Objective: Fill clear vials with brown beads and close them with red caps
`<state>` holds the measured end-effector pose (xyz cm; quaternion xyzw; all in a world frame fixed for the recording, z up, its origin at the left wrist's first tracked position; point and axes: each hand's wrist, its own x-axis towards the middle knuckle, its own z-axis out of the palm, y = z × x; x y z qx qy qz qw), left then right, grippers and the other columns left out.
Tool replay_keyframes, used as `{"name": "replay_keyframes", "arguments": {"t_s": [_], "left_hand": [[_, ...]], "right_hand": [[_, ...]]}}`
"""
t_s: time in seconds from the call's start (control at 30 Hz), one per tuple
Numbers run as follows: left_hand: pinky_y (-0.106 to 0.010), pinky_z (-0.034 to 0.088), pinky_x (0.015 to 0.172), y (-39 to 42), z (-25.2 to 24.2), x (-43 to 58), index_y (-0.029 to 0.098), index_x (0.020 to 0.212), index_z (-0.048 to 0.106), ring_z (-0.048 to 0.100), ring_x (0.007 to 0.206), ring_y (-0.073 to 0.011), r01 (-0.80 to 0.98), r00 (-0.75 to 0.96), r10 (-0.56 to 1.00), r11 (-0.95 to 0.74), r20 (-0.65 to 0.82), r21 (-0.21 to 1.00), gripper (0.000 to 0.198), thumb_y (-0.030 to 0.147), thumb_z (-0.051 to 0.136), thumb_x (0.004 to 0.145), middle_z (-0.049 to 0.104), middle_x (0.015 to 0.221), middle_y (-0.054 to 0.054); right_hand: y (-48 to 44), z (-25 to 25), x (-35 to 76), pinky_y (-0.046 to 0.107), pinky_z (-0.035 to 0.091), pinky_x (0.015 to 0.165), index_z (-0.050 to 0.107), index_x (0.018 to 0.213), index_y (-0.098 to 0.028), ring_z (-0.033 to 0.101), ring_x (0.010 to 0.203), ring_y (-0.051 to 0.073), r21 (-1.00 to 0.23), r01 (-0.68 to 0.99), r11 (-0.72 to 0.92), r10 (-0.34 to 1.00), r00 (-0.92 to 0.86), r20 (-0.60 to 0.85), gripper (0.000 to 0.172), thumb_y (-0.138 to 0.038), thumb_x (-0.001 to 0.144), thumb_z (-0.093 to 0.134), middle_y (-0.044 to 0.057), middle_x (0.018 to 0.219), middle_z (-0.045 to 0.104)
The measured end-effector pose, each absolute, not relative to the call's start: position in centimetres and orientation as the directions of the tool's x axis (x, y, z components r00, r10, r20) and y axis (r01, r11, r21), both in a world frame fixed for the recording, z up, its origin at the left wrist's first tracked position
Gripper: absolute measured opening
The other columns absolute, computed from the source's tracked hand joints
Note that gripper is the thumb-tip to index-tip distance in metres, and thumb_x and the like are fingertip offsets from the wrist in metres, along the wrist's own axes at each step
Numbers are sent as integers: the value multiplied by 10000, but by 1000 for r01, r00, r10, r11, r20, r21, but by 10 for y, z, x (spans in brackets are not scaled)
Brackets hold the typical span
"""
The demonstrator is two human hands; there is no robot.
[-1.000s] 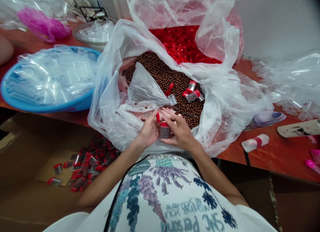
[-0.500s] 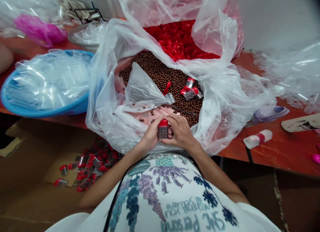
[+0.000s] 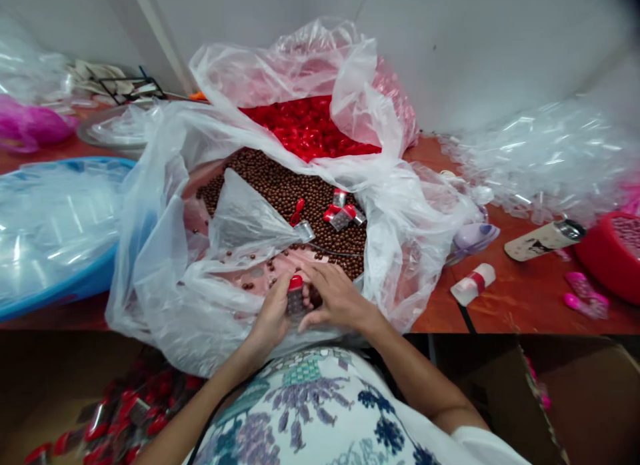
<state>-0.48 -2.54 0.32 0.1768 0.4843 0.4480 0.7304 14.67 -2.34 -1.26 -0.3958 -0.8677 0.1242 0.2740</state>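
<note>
My left hand is closed around a small clear plastic jar with a red lid and dark brown balls inside. Over the jar's other side curves my right hand, its fingers by the lid and its thumb by the base; part of the grip is hidden. Both hands are at the near edge of an open plastic bag full of brown balls. On the balls lie several red-lidded jars, a red scoop-like piece and a clear plastic cone with a small clear container at its tip.
Behind is a bag of red lids. A blue basin of clear containers stands left, and clear containers are heaped right. Near them lie a tumbler and a red bowl. Filled jars lie in a box below.
The view has swung right and up, so everything sits further left and lower. My right thumb has shifted down toward the jar's base; my left hand still holds the jar.
</note>
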Motion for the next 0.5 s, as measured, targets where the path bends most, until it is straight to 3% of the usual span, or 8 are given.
{"name": "replay_keyframes", "arguments": {"t_s": [0.13,0.2,0.37,0.5], "left_hand": [[-208,479,488,-9,13,-12,234,1144,568,566,513,-103,-361,150,866,497,-477,789,423,445,591,779,577,640,38],[-216,489,497,0,16,-11,226,1142,577,569,523,-103,-299,155,885,465,-438,833,416,424,592,776,576,674,27],[-197,421,462,29,10,9,209,1105,612,506,505,-91,-88,129,938,335,-323,938,377,357,582,760,576,744,4],[-278,465,696,56,-1,23,201,1168,600,566,748,-167,238,111,994,-10,-17,971,482,299,663,700,592,877,-40]], "right_hand": [[19,-10,183,399,397,1022,466,1302,-132,482,1190,231,-467,773,429,874,-225,430,417,-295,918,471,157,1256,552],[45,-11,201,428,402,1005,506,1268,-125,501,1154,246,-454,838,304,886,-74,458,367,-221,920,437,166,1223,575],[81,-11,214,477,412,951,546,1227,-123,502,1100,290,-369,892,262,897,-84,434,419,-261,836,603,170,1229,579],[74,-17,201,437,421,926,607,1135,-153,507,1045,259,-352,873,336,886,-166,434,312,-154,826,565,115,1124,630]]}}
